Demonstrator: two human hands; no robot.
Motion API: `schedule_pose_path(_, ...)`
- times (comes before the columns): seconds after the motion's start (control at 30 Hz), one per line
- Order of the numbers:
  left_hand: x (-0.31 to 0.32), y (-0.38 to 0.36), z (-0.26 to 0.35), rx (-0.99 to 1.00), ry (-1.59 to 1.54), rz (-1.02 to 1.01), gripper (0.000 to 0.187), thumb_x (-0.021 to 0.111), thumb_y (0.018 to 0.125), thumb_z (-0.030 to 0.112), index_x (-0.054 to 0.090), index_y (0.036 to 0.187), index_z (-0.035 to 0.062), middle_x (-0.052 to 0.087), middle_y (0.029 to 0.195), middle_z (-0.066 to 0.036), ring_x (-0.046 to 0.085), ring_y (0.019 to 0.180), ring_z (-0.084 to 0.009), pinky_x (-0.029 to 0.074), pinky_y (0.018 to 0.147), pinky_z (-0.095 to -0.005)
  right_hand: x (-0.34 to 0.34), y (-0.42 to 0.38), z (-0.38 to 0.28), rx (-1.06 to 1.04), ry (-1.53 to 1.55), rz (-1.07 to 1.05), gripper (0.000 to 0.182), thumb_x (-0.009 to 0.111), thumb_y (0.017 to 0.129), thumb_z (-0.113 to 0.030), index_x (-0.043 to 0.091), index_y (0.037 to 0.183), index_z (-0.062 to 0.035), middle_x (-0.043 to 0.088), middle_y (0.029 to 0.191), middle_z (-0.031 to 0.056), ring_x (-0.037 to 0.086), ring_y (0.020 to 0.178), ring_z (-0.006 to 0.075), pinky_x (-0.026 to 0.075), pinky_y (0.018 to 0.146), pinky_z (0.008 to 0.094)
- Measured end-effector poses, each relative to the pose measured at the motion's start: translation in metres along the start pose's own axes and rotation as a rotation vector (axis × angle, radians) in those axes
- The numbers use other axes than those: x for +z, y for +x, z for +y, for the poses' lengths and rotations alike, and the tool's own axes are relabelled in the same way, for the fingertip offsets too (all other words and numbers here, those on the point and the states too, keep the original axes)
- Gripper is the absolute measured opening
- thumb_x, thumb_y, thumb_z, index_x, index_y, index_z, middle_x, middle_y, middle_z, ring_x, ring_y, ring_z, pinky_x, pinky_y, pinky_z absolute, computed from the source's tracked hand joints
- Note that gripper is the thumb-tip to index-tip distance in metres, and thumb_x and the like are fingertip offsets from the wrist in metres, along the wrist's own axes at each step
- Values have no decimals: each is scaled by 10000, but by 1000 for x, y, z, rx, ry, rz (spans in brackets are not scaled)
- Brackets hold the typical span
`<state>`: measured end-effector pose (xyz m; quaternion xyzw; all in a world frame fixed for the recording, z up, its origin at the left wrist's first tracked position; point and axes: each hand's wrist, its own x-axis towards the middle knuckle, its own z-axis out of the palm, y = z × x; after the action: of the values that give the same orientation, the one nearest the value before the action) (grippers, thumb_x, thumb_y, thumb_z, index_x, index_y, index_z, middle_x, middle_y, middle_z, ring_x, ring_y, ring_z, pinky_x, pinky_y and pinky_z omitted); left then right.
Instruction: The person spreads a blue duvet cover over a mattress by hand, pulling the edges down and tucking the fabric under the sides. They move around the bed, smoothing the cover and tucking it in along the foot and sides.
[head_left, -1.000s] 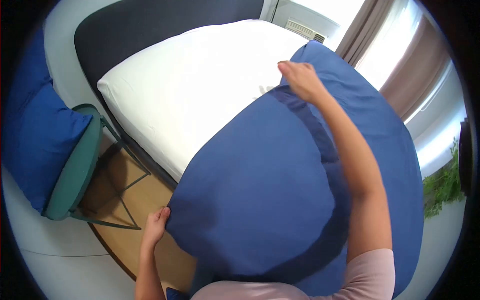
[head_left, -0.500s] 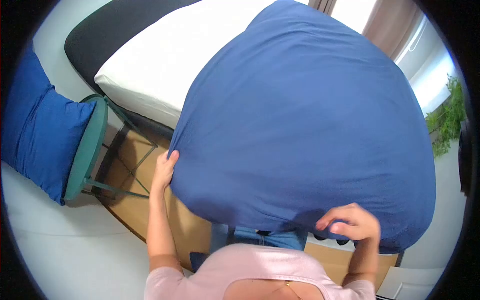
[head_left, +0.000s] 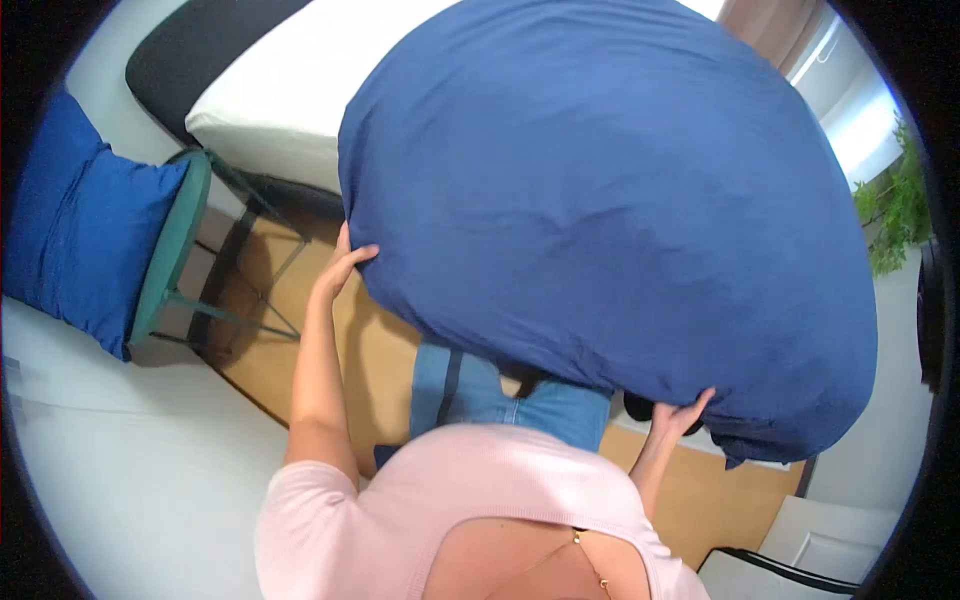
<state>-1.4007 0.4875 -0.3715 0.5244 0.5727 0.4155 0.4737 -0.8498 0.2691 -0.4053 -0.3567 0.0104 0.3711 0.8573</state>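
A big blue duvet (head_left: 600, 220) bulges out in front of me, puffed up and lightly wrinkled. My left hand (head_left: 343, 265) is closed on its left edge, with the thumb on the near face and the other fingers partly hidden. At the lower right edge, my right hand (head_left: 682, 414) grips the duvet from below, thumb on the front and the remaining fingers out of sight behind the fabric. The duvet's far side covers part of the bed's white mattress (head_left: 270, 105).
On the left, blue pillows (head_left: 85, 230) rest on a green folding chair (head_left: 175, 250). The bed has a dark headboard (head_left: 195, 65). A green plant (head_left: 892, 205) and a curtain (head_left: 770, 35) are at the right. Below lies wooden floor (head_left: 375, 345).
My right hand, loose above the lower edge before, has taken hold of the duvet from underneath. The left hand has risen, and the duvet's lower edge is lifted higher.
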Motion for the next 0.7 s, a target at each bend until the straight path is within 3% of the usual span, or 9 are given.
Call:
schedule_pose_path(0.03, -1, 5, -26, -40, 46, -8, 983, 721, 693, 443, 172, 1417, 68, 324, 1395, -135, 257, 1311, -266, 210, 1067, -385, 0, 6, -3, 30, 26, 26, 710, 565, 804, -506, 362, 1334, -80, 377, 1373, 99, 366, 1234, 297, 259, 1051, 490)
schedule_pose_path(0.13, 3, -7, -56, -520, -392, -63, 996, 714, 683, 525, 211, 1403, 53, 346, 1392, -141, 298, 1295, -289, 230, 1059, -436, 0, 12, -3, 111, 114, 23, 597, 540, 835, -402, 403, 1308, -63, 390, 1366, 110, 360, 1242, 308, 277, 1043, 487)
schedule_pose_path(0.17, 12, -16, -61, -605, -818, -110, 866, 683, 742, 477, 285, 1368, 29, 394, 1364, -146, 366, 1256, -304, 263, 1041, -486, 0, 8, -5, 128, 138, -20, 582, 529, 840, -383, 401, 1308, -61, 391, 1365, 112, 358, 1243, 311, 276, 1043, 487)
schedule_pose_path(0.27, 28, -22, -69, -301, -1262, -147, 705, 629, 810, 424, 363, 1320, 17, 444, 1324, -137, 435, 1200, -306, 306, 1017, -512, -19, 10, -15, 174, 181, -306, 569, 509, 845, -377, 402, 1306, -60, 399, 1358, 111, 358, 1244, 322, 284, 1039, 491)
schedule_pose_path(0.4, -2, -15, -53, -194, -1059, 114, 623, 602, 847, 364, 379, 1308, 9, 446, 1318, -142, 455, 1179, -301, 356, 993, -480, -36, 3, -39, 248, 101, -690, 575, 520, 862, -385, 383, 1316, -58, 403, 1353, 106, 385, 1230, 304, 328, 1015, 475)
schedule_pose_path(0.5, -20, -38, -67, -82, -731, 232, 657, 638, 826, 351, 371, 1306, -10, 460, 1299, -147, 462, 1169, -280, 368, 989, -419, -38, -21, -20, 194, -250, -76, 539, 539, 876, -377, 418, 1291, -55, 419, 1342, 103, 403, 1226, 274, 372, 988, 454)
schedule_pose_path(0.57, -4, -44, -116, 0, -345, 419, 691, 671, 807, 341, 363, 1307, -22, 472, 1283, -148, 456, 1171, -259, 366, 986, -377, -48, -4, -4, 117, -397, -47, 426, 544, 883, -367, 485, 1189, -78, 469, 1259, 90, 473, 1124, 240, 429, 894, 405)
schedule_pose_path(0.67, 27, -22, -104, 12, -293, 464, 713, 696, 785, 357, 373, 1289, -30, 462, 1288, -133, 436, 1183, -246, 353, 987, -351, -113, 36, 28, 216, -685, 112, 296, 550, 879, -387, 530, 989, -114, 518, 1075, 58, 521, 937, 190, 453, 742, 348)
schedule_pose_path(0.7, 27, -14, -110, -153, -226, 505, 683, 685, 788, 382, 397, 1271, -6, 467, 1263, -134, 463, 1129, -228, 405, 915, -324, -126, 48, 27, 284, -802, 174, 277, 551, 875, -400, 536, 914, -126, 529, 1004, 45, 527, 869, 173, 451, 690, 332)
